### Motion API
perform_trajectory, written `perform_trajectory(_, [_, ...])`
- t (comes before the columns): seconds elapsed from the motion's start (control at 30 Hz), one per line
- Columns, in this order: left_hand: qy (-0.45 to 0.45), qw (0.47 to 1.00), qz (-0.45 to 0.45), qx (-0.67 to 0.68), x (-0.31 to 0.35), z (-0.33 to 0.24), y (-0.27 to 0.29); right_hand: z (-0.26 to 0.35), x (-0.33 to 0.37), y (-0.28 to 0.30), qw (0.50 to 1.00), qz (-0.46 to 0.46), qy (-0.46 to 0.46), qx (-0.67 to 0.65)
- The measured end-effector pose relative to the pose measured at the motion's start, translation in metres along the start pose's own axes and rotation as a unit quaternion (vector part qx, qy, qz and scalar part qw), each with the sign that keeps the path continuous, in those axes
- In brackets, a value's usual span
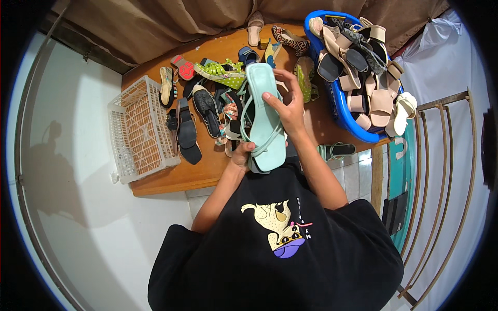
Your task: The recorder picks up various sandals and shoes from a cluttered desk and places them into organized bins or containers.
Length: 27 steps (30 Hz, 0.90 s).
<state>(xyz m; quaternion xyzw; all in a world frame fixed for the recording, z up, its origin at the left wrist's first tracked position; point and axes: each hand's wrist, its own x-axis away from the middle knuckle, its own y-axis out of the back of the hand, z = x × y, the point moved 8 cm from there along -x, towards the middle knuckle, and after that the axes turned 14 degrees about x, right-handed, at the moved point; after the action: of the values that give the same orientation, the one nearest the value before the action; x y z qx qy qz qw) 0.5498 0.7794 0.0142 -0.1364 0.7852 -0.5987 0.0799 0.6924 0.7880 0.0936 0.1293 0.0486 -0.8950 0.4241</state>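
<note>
A mint-green strappy sandal (263,85) is held up in front of my chest, its insole facing me and its squared toe end down. My right hand (289,103) grips the upper part, thumb on the insole and fingers curled at the edge. Lower down, my left hand (243,155) is closed on the side near the straps. Behind the sandal, part of the shoe pile on the table is hidden. A dark piece shows beneath its toe; I cannot tell what it is. Another sandal with mint straps (336,151) lies right of my right forearm.
On the wooden table (155,181) stands a white plastic crate (118,137) at left. A blue basket (340,101) heaped with shoes sits at right. Between them lie loose shoes, including a green dotted wedge (228,78) and a black slide (187,129). A metal rack (446,155) stands far right.
</note>
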Motion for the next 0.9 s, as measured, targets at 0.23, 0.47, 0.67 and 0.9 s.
perform_trajectory(0.23, [0.053,0.998,-0.01,0.025,0.002,0.005,0.009,0.003,-0.013,-0.007,0.994,0.032,0.082,0.07])
perform_trajectory(0.47, [0.009,0.998,-0.065,0.019,0.009,0.011,0.071,0.002,-0.008,-0.007,0.996,0.013,0.037,0.085])
perform_trajectory(0.67, [-0.012,0.997,-0.071,0.027,0.011,0.006,0.055,0.003,-0.004,0.0,0.997,-0.029,0.01,0.072])
perform_trajectory(0.9, [-0.011,0.998,-0.062,-0.028,0.006,-0.001,0.047,0.005,-0.005,-0.005,0.995,0.013,0.035,0.096])
